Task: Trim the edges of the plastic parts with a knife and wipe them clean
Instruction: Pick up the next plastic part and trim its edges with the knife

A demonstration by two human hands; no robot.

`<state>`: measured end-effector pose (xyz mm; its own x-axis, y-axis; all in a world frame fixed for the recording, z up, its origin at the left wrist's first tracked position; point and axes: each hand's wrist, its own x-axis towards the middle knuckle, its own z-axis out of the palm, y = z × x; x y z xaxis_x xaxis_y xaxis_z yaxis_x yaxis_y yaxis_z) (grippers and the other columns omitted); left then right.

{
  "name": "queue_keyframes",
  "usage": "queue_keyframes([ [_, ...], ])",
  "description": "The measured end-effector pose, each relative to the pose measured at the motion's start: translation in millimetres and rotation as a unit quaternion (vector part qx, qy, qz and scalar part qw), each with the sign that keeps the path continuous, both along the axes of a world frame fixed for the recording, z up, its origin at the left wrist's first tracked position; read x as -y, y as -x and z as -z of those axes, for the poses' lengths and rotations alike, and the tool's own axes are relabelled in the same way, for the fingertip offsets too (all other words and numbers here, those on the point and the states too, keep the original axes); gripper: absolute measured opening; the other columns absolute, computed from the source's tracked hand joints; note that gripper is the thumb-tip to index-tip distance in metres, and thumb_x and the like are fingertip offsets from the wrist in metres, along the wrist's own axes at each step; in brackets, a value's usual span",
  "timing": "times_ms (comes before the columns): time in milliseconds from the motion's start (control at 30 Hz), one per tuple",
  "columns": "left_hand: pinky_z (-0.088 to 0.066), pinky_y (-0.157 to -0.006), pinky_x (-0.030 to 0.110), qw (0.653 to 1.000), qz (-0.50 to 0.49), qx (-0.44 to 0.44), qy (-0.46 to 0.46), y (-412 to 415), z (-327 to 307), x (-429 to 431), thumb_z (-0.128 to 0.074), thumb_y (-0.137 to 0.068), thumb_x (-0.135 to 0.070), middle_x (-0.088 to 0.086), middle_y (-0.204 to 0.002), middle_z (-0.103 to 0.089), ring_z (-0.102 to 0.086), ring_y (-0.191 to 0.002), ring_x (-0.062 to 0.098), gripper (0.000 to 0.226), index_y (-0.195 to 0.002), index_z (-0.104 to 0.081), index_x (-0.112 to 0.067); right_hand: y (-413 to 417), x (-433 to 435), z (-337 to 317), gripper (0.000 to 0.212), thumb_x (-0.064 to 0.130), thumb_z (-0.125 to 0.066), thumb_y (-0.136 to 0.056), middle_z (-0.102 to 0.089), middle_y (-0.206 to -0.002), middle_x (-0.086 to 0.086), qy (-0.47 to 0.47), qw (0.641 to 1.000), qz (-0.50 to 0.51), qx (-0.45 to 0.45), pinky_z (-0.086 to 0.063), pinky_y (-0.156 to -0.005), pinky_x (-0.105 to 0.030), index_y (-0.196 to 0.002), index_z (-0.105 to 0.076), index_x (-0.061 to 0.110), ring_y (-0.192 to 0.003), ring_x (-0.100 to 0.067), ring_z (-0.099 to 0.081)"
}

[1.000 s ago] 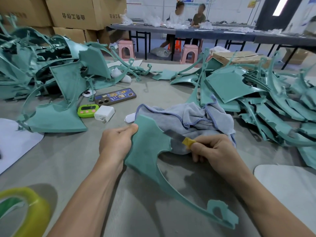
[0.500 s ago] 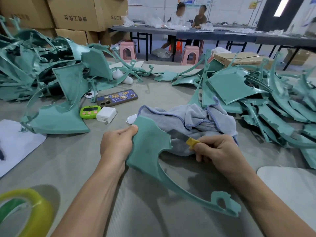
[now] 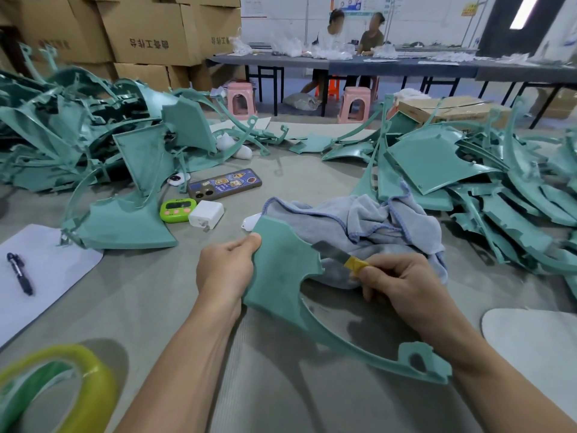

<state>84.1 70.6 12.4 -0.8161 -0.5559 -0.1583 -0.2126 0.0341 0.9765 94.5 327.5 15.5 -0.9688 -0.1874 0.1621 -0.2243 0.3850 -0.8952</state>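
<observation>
Landmark: the cloth (image 3: 374, 220). Left of the cloth, a phone (image 3: 224, 184), timer (image 3: 177, 210) and charger (image 3: 206, 214) lay close together, with a heap of teal parts (image 3: 78, 145) beyond them. Right of the cloth, a second heap (image 3: 499, 189) butted against it, leaving no passage. Beyond the cloth, a bare strip of table (image 3: 312, 170) ran between both heaps. At its near edge, the held part (image 3: 281, 270), left hand (image 3: 224, 270), right hand (image 3: 399, 282) and knife (image 3: 331, 250) filled the space. Near-left of the cloth, open table reached a paper sheet (image 3: 46, 245), pen (image 3: 20, 273) and tape roll (image 3: 93, 379).

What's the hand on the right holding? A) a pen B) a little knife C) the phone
B: the right hand grips a knife with a yellow-wrapped handle. Its blade is at the edge of the green plastic part held by the left hand.
</observation>
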Motion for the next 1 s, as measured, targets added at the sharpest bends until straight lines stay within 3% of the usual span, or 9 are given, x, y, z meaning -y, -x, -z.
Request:
queue_keyframes([
  [133, -0.062, -0.078, 0.041, 1.0, -0.008, 0.005, 0.009, 0.8, 0.0, 0.8, -0.069, -0.06, -0.057, -0.013, -0.066, -0.074, -0.074, -0.075, 0.019, 0.012, -0.067, -0.076, -0.051, -1.2, 1.3, 2.1, 0.025, 0.013, -0.07, -0.092, -0.066, -0.059, -0.005, -0.039, 0.999, 0.012, -0.023, -0.043, -0.058, -0.038, -0.067, -0.074, 0.016, -0.056, -0.027, -0.052],
  [233, -0.062, -0.078, 0.04, 1.0, -0.01, 0.006, 0.013, 1.3, -0.2, 1.1, -0.068, -0.06, -0.058, -0.014, -0.065, -0.073, -0.073, -0.073, 0.017, 0.009, -0.063, -0.074, -0.052, -1.8, 0.7, -1.1, 0.018, 0.02, -0.073, -0.088, -0.065, -0.058, -0.008, 0.023, 1.0, -0.006, -0.007, -0.036, -0.053, -0.039, -0.071, -0.078, 0.016, -0.053, -0.024, -0.047],
  [367, -0.062, -0.081, 0.046, 1.0, -0.004, 0.003, 0.001, 2.6, 0.4, -0.1, -0.07, -0.06, -0.054, -0.009, -0.067, -0.075, -0.075, -0.075, 0.022, 0.009, -0.064, -0.076, -0.047, -1.5, 1.8, 1.3, 0.028, 0.017, -0.071, -0.093, -0.066, -0.059, -0.002, -0.046, 0.998, 0.04, -0.029, -0.042, -0.058, -0.038, -0.065, -0.073, 0.017, -0.055, -0.024, -0.052],
  [533, -0.057, -0.07, 0.034, 0.998, -0.067, -0.012, -0.002, 3.8, 0.5, 3.3, -0.073, -0.071, -0.052, -0.015, -0.058, -0.069, -0.068, -0.069, 0.018, 0.016, -0.065, -0.076, -0.038, -3.8, 0.8, -7.5, 0.026, 0.007, -0.066, -0.095, -0.068, -0.063, -0.01, 0.101, 0.993, 0.045, 0.029, -0.041, -0.055, -0.029, -0.071, -0.075, 0.003, -0.053, -0.014, -0.049],
  [600, -0.043, -0.059, 0.031, 0.994, -0.11, -0.023, -0.01, 3.3, 1.0, 3.4, -0.07, -0.082, -0.048, -0.007, -0.053, -0.058, -0.054, -0.061, 0.019, 0.04, -0.066, -0.068, -0.011, -9.3, 1.8, -8.5, 0.018, 0.011, -0.066, -0.092, -0.072, -0.083, -0.018, 0.226, 0.967, -0.018, 0.113, -0.051, -0.067, -0.024, -0.082, -0.079, 0.002, -0.071, -0.019, -0.06],
  [733, -0.042, -0.058, 0.03, 0.988, -0.12, -0.052, -0.084, 3.8, -1.1, -2.0, -0.062, -0.092, -0.032, -0.01, -0.053, -0.06, -0.053, -0.06, 0.017, 0.032, -0.065, -0.061, -0.015, -12.1, 0.4, -14.7, 0.017, 0.025, -0.081, -0.079, -0.07, -0.126, -0.017, 0.425, 0.864, -0.089, 0.256, -0.059, -0.091, -0.044, -0.084, -0.079, 0.009, -0.119, -0.029, -0.067],
  [800, -0.047, -0.063, 0.031, 0.986, -0.09, -0.069, -0.123, 3.2, -2.5, -4.8, -0.062, -0.092, -0.025, -0.011, -0.058, -0.066, -0.059, -0.063, 0.019, 0.028, -0.065, -0.062, -0.016, -9.2, -0.5, -19.4, 0.018, 0.027, -0.085, -0.075, -0.07, -0.128, -0.015, 0.483, 0.831, -0.086, 0.262, -0.058, -0.09, -0.049, -0.079, -0.078, 0.012, -0.121, -0.03, -0.067],
  [900, -0.053, -0.062, 0.032, 0.982, 0.01, -0.081, -0.172, 0.0, -6.0, -9.1, -0.066, -0.086, -0.004, 0.004, -0.079, -0.075, -0.068, -0.067, 0.022, 0.014, -0.077, -0.066, -0.015, -3.2, -5.9, -24.8, 0.026, 0.025, -0.061, -0.089, -0.072, -0.124, -0.017, 0.528, 0.805, -0.036, 0.268, -0.062, -0.079, -0.046, -0.072, -0.075, 0.013, -0.111, -0.029, -0.072],
  [1000, -0.056, -0.06, 0.026, 0.961, 0.116, -0.125, -0.216, -4.2, -11.0, -6.7, -0.057, -0.076, 0.02, 0.007, -0.095, -0.078, -0.073, -0.077, 0.018, 0.044, -0.102, -0.07, -0.012, 2.5, -17.6, -28.2, 0.026, 0.019, -0.06, -0.085, -0.075, -0.098, -0.011, 0.565, 0.787, 0.028, 0.248, -0.063, -0.072, -0.039, -0.065, -0.073, 0.009, -0.085, -0.022, -0.076],
])
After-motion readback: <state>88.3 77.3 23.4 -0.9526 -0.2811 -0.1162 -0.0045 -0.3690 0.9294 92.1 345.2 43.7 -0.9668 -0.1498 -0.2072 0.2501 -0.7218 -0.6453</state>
